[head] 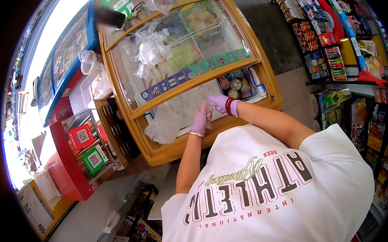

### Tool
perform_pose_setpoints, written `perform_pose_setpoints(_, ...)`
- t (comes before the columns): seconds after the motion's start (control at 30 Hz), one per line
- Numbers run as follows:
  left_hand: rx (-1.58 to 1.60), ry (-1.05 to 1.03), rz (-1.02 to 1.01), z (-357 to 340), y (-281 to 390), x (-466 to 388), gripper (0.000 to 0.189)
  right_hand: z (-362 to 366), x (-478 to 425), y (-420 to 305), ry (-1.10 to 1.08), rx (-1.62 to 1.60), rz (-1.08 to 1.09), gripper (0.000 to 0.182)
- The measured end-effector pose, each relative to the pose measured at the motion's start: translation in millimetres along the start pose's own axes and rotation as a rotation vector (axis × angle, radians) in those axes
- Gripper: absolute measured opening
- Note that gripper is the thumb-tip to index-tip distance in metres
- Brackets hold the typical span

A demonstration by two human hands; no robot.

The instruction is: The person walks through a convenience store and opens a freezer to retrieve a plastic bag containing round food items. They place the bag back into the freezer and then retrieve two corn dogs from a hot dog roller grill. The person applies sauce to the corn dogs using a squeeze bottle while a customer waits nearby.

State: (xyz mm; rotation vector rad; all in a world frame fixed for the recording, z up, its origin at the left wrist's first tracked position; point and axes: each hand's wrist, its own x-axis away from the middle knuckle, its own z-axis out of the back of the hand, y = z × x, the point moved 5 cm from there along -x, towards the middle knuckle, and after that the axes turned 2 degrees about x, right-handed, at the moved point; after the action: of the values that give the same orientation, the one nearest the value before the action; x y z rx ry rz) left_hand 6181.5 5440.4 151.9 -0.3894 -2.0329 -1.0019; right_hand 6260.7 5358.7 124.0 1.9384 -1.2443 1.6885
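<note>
Both my hands wear thin purple gloves and meet over the uncovered front section of a chest freezer (270, 95) with a yellow-brown frame. My left hand (200, 120) pinches a piece of clear plastic film (209, 124), apparently a thin bag. Close beside it, my right hand (220, 104) grips the same plastic, with a dark red bead bracelet at its wrist. Crumpled clear plastic bags (163, 127) lie left of my hands on the freezer's front edge. To the right, small tubs (236, 84) sit inside the freezer.
More clear bags (151, 46) rest on the sliding glass lid. A red-sided display case (69, 159) with printed code cards and a white bucket (90, 62) stand at left. Racks of packaged snacks (334, 63) line the right. A blue-framed freezer (68, 58) is at far left.
</note>
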Motion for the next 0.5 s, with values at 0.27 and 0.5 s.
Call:
perform_pose_setpoints(0.27, -0.099, -0.013, 0.048, 27, 13, -10, 0.044, 9, 1, -19, -0.054, 0.315, 0.180, 0.059)
perform_pose_setpoints(0.5, 0.164, 0.030, 0.089, 8, -1, -12, 0.031, -5, -19, -9, 0.132, 0.300, 0.287, 0.052)
